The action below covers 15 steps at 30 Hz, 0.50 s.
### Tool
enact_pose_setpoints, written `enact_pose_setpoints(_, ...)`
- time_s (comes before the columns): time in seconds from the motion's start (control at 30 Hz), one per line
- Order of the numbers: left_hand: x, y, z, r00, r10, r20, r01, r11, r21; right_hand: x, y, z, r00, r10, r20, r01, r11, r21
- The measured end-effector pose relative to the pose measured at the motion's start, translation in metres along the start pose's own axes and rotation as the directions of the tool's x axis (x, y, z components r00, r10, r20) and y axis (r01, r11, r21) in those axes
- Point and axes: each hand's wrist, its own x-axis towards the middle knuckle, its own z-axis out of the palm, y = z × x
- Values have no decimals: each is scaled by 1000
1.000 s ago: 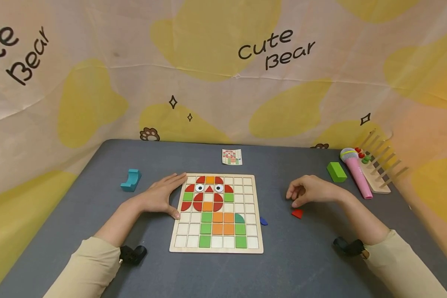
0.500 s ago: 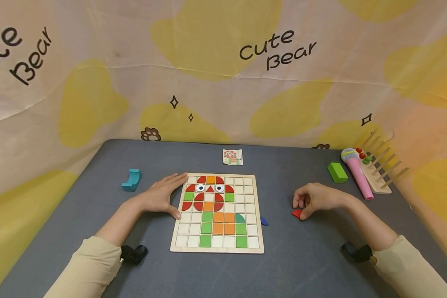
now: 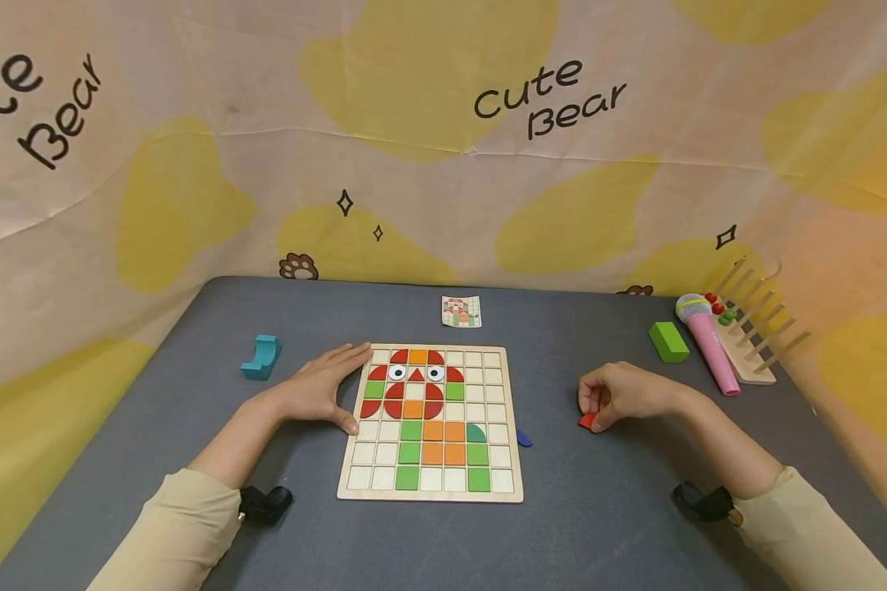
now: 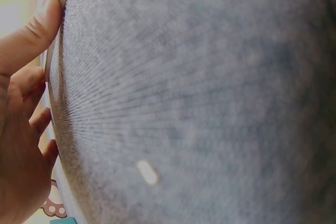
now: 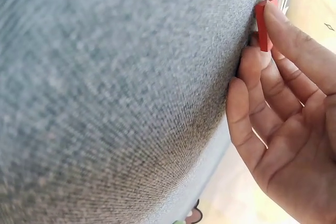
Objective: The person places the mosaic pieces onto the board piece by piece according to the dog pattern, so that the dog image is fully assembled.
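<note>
A square wooden grid board (image 3: 429, 496) lies mid-table, with red, orange, green and teal pieces and two eye discs set in its cells. Along its left edge rests my left hand (image 3: 314, 387), thumb and fingers spread apart; the left wrist view shows the thumb (image 4: 39, 27) against the board's side. To the right of the board, my right hand (image 3: 628, 392) pinches a small flat red piece (image 5: 262, 27) between thumb and fingers, low over the table. A dark blue piece (image 3: 524, 439) lies beside the board's right edge. Behind the board is a small picture card (image 3: 461, 312).
A teal curved block (image 3: 261, 357) sits on the left. At the right stand a green block (image 3: 668, 341), a pink toy microphone (image 3: 712, 349) and a wooden peg rack (image 3: 756, 369) with red and green beads. A printed cloth (image 3: 414, 148) hangs behind the table.
My right hand has moved slightly right and toward me, down to the red piece, and now pinches it. The left hand and the board have stayed in place.
</note>
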Motion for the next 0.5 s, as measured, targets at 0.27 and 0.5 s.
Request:
enact_pose_setpoints(0.27,0,0,0,1000,5,-6,-5,1000,2,3,-3,1,1000,-6,1,6,999,39)
enact_pose_setpoints(0.5,0,-1,0,1000,3,-6,-3,1000,-1,6,-12,2,1000,-8,7,8,994,111)
